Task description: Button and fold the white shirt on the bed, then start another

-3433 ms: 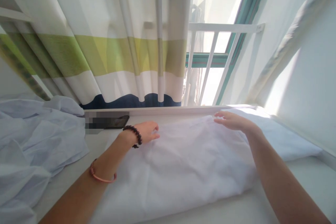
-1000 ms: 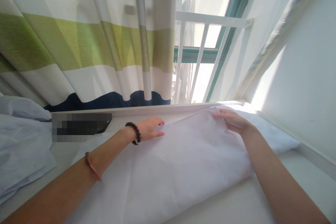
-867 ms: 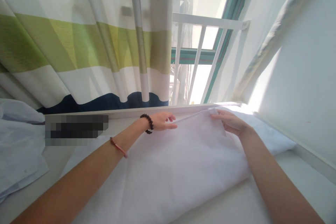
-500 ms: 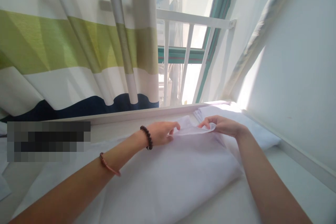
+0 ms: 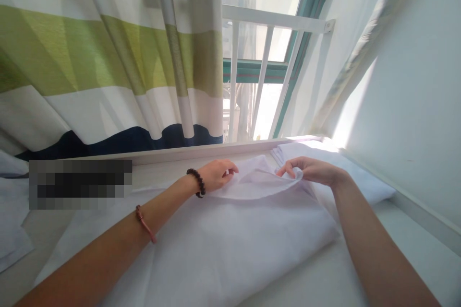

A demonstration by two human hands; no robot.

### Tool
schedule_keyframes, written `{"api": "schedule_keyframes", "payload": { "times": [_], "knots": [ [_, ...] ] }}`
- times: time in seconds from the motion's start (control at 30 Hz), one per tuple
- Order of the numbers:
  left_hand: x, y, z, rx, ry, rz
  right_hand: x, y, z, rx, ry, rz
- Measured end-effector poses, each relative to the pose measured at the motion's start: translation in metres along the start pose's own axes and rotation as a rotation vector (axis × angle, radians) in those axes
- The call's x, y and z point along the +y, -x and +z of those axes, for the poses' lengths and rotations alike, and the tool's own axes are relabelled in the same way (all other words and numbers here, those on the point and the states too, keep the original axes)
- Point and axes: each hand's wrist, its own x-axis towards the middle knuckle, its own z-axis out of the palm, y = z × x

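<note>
Your white cloth (image 5: 216, 244) lies folded on the white platform (image 5: 414, 242), its far edge lifted into a loose flap between your hands. Your right hand (image 5: 313, 171) pinches this flap at its right end, fingers curled. Your left hand (image 5: 216, 174) rests at the other end, fingers half bent; I cannot tell if they grip. To the right, platform surface shows between the cloth's slanting edge and the side rim (image 5: 428, 220). A second folded cloth (image 5: 360, 177) lies near your right wrist.
</note>
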Motion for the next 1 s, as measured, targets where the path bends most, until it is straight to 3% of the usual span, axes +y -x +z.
{"api": "schedule_keyframes", "payload": {
  "times": [0.1, 0.2, 0.3, 0.5, 0.6, 0.73, 0.8, 0.9, 1.0],
  "knots": [
    [-0.005, -0.02, 0.003, -0.163, 0.219, 0.057, -0.001, 0.001, 0.0, -0.011, -0.01, -0.003],
    [0.005, -0.033, 0.002, -0.355, 0.544, 0.086, -0.002, 0.003, -0.001, -0.019, -0.05, -0.03],
    [0.015, -0.039, -0.002, -0.425, 0.704, 0.12, -0.002, 0.006, -0.002, 0.006, -0.059, -0.057],
    [0.012, -0.04, -0.01, -0.453, 0.46, 0.045, 0.0, 0.007, -0.006, -0.025, -0.192, -0.116],
    [0.008, -0.038, -0.014, -0.422, 0.357, 0.023, 0.002, 0.006, -0.006, -0.041, -0.217, -0.102],
    [0.011, -0.033, -0.019, -0.283, 0.321, 0.036, 0.002, 0.008, -0.005, -0.031, -0.269, -0.113],
    [0.012, -0.03, -0.021, -0.193, 0.408, 0.057, 0.003, 0.009, -0.004, 0.003, -0.315, -0.143],
    [0.011, -0.026, -0.021, -0.088, 0.71, 0.085, 0.003, 0.008, -0.003, 0.131, -0.373, -0.166],
    [0.005, -0.023, -0.023, -0.104, 0.918, 0.059, 0.003, 0.004, -0.002, 0.256, -0.404, -0.132]
  ]
}}
